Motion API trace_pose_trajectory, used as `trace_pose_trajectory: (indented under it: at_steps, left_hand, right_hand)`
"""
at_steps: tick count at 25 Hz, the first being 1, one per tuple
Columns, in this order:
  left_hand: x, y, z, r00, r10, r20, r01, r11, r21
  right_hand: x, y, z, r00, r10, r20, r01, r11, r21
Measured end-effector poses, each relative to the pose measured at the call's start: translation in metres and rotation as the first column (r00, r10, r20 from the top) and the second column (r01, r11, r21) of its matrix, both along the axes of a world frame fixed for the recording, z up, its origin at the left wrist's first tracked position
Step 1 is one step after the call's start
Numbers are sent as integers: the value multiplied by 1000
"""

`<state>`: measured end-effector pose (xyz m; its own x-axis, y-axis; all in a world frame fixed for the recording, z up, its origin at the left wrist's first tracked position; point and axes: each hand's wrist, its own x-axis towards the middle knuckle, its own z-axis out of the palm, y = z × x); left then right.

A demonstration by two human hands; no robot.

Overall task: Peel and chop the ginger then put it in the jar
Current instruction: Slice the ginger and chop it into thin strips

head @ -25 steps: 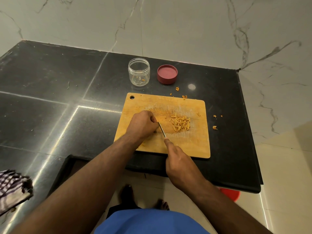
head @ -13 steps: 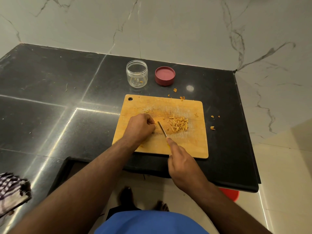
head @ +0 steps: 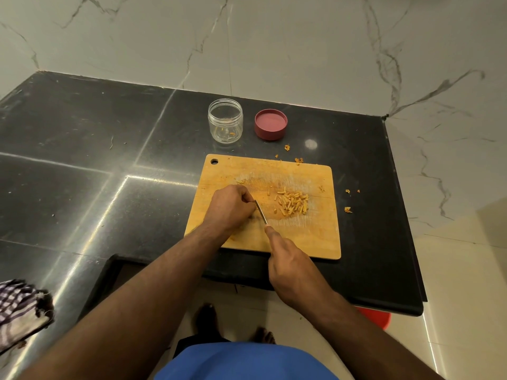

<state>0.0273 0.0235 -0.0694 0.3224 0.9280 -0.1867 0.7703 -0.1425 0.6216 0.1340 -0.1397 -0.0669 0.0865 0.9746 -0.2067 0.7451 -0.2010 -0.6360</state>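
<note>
Chopping ginger on the cutting board (head: pixel 315 237)

Right hand (head: pixel 290 266) grips the knife (head: pixel 261 212), blade running away and leftward toward the curled left hand (head: pixel 230 207); whether it holds ginger is hidden; cut ginger sticks (head: pixel 292 204) lie rightward, open jar (head: pixel 225 120) beyond

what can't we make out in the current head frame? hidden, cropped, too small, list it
- Ginger under the left hand: the curled fingers cover whatever it holds down on the cutting board.
- Knife: only part of the blade shows; the right hand covers the handle.
- Jar: an orange speck near the bottom, too small to identify.
- Checked cloth: cut off by the left edge.
- Red object: mostly hidden under the countertop.
</note>
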Motion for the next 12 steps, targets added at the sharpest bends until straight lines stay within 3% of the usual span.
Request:
trace_pose_trajectory:
  at_steps: [6, 12]
  left_hand:
    - [-3, -1, -2, 1000, -7, 20, 8, 1000, -25]
    - [-6, -3, -1, 999, -2, 47, 3, 1000, -16]
  right_hand:
    - [4, -30, -3, 996, -52, 66, 43, 991, 127]
    - [4, -17, 0, 996, -62, -59, 68, 991, 117]
